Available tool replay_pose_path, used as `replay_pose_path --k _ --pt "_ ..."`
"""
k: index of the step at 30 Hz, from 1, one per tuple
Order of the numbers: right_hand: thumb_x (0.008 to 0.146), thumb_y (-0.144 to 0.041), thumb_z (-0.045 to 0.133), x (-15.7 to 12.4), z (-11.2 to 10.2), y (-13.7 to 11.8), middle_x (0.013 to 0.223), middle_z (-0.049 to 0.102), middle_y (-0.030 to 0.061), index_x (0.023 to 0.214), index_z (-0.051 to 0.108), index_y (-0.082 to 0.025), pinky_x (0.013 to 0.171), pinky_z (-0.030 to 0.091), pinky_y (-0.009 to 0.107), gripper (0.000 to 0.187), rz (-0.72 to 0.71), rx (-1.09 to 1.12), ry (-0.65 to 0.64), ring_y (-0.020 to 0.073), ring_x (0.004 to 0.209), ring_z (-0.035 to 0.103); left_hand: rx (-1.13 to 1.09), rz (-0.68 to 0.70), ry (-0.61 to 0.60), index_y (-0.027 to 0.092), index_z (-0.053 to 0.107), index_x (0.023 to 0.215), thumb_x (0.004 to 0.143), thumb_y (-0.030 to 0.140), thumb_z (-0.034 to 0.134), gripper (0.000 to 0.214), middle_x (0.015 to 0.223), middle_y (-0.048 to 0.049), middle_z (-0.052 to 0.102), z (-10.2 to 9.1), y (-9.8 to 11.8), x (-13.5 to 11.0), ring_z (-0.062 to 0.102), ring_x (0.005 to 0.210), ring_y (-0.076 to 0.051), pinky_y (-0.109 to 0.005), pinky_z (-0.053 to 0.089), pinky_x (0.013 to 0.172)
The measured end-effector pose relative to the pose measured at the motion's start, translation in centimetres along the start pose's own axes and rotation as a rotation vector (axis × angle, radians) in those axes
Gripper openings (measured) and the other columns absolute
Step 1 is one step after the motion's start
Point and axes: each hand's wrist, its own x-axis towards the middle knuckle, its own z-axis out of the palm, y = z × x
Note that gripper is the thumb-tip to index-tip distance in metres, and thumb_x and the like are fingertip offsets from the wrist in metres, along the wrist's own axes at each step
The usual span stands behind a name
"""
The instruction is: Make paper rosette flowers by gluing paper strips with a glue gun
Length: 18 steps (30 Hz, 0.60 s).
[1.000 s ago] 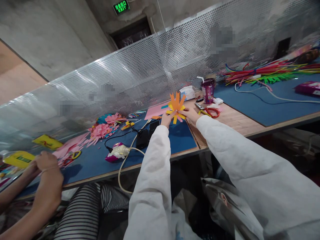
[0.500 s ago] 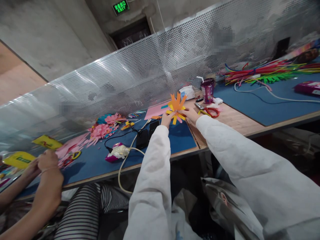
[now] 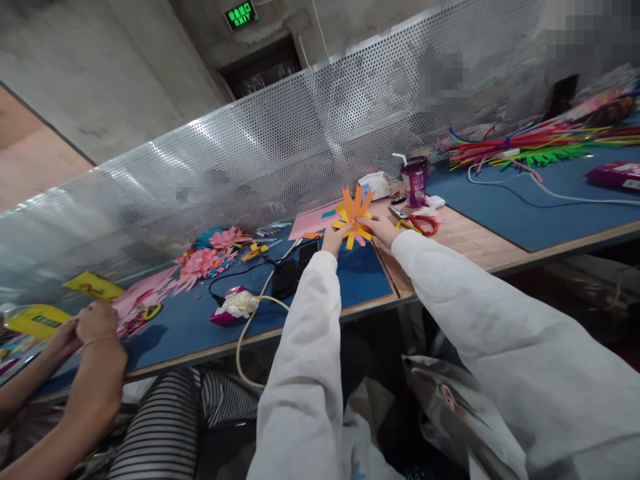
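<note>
An orange and yellow paper flower (image 3: 356, 210) with long strip petals is held up over the table edge between my two hands. My left hand (image 3: 333, 240) pinches its lower left side. From the right, my right hand (image 3: 383, 230) grips it near the middle, its fingertips partly covered by the strips. A small pink piece shows under the flower. Just right of my right hand lie red-handled scissors (image 3: 423, 225). Behind the flower rests a pink paper sheet (image 3: 309, 223).
A purple cup with a straw (image 3: 415, 181) stands behind the scissors. Phones (image 3: 286, 277), cables and a tissue pack (image 3: 235, 305) lie to the left, before pink paper flowers (image 3: 207, 260). At far left are a co-worker's hands (image 3: 95, 323). Colourful pipe cleaners (image 3: 520, 147) lie right. A perforated metal screen (image 3: 280, 147) runs behind.
The flower has tilted very slightly, its top strips shifting a little. Both my hands keep their hold in nearly the same place.
</note>
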Motion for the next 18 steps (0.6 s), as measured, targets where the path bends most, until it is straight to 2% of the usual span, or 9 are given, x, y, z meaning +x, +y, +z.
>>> replay_pose_path --k 10,14,18 --pt "0.076 -0.014 0.066 0.26 -0.19 0.01 0.077 0.072 0.0055 0.081 0.066 -0.014 0.078 0.054 0.027 0.005 0.023 -0.016 0.009 0.0148 0.074 0.068 0.02 -0.011 -0.013 0.013 0.066 0.088 0.052 0.035 0.08 0.045 0.086 -0.0088 0.069 -0.09 -0.19 0.15 0.065 0.081 -0.021 -0.032 0.05 0.074" --pt "0.071 -0.017 0.071 0.54 -0.36 0.31 0.075 0.072 0.0055 0.079 0.066 -0.013 0.078 0.054 0.028 0.009 0.031 -0.031 0.006 0.0156 0.072 0.068 0.028 -0.006 -0.019 0.013 0.066 0.086 0.053 0.035 0.079 0.041 0.086 -0.0084 0.068 -0.02 -0.04 0.05 0.064 0.081 -0.02 -0.032 0.049 0.074" --pt "0.074 -0.016 0.068 0.43 -0.21 0.2 0.075 0.072 0.0052 0.077 0.065 -0.014 0.08 0.054 0.028 0.005 0.025 -0.025 0.013 0.015 0.073 0.068 0.042 -0.021 -0.026 0.013 0.066 0.08 0.05 0.033 0.081 0.039 0.078 -0.0054 0.067 0.11 0.15 -0.12 0.063 0.074 -0.018 -0.03 0.048 0.071"
